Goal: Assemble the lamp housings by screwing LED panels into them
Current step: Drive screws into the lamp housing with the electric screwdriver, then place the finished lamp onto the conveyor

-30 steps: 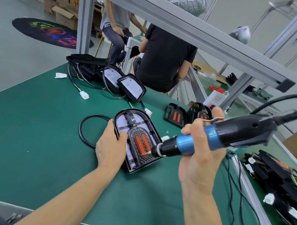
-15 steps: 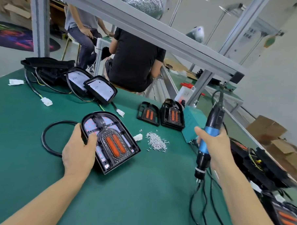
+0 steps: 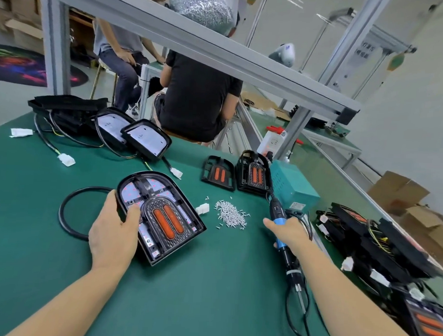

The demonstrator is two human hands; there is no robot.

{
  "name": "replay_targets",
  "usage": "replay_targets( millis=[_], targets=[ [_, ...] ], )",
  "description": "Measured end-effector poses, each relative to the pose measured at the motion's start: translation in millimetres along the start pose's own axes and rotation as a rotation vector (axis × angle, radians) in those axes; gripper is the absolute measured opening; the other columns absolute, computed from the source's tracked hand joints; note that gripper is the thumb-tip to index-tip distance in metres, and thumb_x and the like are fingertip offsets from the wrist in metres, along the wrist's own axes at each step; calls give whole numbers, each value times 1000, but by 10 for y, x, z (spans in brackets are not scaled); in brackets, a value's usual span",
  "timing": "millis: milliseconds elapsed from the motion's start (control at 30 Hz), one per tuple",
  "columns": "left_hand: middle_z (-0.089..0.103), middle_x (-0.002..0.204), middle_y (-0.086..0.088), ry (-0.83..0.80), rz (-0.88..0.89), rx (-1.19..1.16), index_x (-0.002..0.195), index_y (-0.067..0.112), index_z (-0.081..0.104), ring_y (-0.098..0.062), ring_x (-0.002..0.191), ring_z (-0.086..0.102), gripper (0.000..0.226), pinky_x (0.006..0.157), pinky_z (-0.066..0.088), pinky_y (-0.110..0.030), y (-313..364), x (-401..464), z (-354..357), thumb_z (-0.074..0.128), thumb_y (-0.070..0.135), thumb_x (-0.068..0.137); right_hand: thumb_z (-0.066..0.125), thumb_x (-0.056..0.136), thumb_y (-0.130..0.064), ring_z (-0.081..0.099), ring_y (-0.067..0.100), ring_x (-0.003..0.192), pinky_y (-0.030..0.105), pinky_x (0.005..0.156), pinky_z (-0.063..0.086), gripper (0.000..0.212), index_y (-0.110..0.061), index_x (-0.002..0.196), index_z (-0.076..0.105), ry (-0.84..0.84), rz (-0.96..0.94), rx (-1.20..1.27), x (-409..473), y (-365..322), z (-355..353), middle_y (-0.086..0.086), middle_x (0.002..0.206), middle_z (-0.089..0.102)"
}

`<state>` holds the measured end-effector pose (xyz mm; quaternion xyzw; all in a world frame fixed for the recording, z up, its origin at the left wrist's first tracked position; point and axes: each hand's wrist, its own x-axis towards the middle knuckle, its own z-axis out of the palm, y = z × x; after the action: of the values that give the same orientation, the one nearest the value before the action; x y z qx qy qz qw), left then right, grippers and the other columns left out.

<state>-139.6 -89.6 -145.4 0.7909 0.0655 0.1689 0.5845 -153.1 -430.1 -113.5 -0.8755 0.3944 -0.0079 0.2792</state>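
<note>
The right hand (image 3: 290,231) hid the screwdriver's (image 3: 286,257) blue grip; the lamp stack (image 3: 379,248) ran off the right edge

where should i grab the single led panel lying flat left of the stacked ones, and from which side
Take the single LED panel by its long black side rims, pinching across its width from above. It lies flat and thin on the green mat, so nothing else sticks up. Favour its left rim: the stacked panels crowd its right.
</note>
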Motion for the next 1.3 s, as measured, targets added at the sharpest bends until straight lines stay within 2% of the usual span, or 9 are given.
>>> replay_targets(
  millis=[100,233,400,600,733,833,967,1167,1300],
  targets=[
    [62,85,-3,0,3,-6,105,24,53,-31,82,51,12,72,37,-37,5,-3,2,49,23,94,58,89,-58,50,25,89,31,75,39,75,1,131,42,30,-16,-190,20,-41,31,12,112,56],
    [62,85,-4,4,-15,-12,108,23,54,-31,82,51,16,73,37,-36,13,-3,12,49,22,93,57,89,-56,55,27,85,30,73,42,53,-5,102,51,22,-5,-301,73,-119,29,4,79,53],
    [61,83,-4,2,-20,-10,106,24,54,-32,82,51,15,74,39,-38,10,-3,12,48,23,92,51,93,-55,57,24,75,27,66,41,47,-8,92,54,7,-18,-480,105,-176,21,2,67,53],
    [58,78,-5,2,-23,-3,110,25,54,-33,79,51,18,75,41,-41,9,-3,13,48,24,92,39,95,-59,49,24,89,31,76,39,51,-15,113,57,0,9,-691,69,-228,-21,1,95,53],
    [60,78,-5,-1,-22,-14,109,26,54,-33,79,52,18,76,42,-42,8,-5,12,48,24,92,35,100,-56,55,20,72,30,71,40,49,-12,93,56,-59,15,-589,107,-156,-25,2,68,57],
    [60,78,-4,-3,-23,-22,108,26,54,-33,78,51,17,74,41,-40,-1,-4,9,48,24,92,38,95,-65,61,25,85,31,73,42,61,-9,109,57,-12,33,-517,62,-133,6,6,87,64],
    [61,80,-4,-5,-22,-30,108,25,54,-32,80,51,17,73,39,-39,-15,-1,11,48,23,92,39,89,-74,58,28,115,35,82,38,80,-7,133,36,117,14,-519,-25,-128,139,10,126,59],
    [62,83,-4,0,-31,-41,113,26,53,-33,82,52,22,76,40,-39,-34,9,21,49,22,92,37,85,-79,53,30,120,38,90,38,84,-10,134,37,189,-22,-588,-107,-177,152,13,131,54],
    [63,84,-3,14,-31,-41,115,28,53,-32,82,53,24,74,38,-37,-42,18,39,50,22,92,40,87,-74,48,30,122,42,98,36,75,-15,132,43,402,-304,-495,-380,-477,189,11,130,52]
  ],
)
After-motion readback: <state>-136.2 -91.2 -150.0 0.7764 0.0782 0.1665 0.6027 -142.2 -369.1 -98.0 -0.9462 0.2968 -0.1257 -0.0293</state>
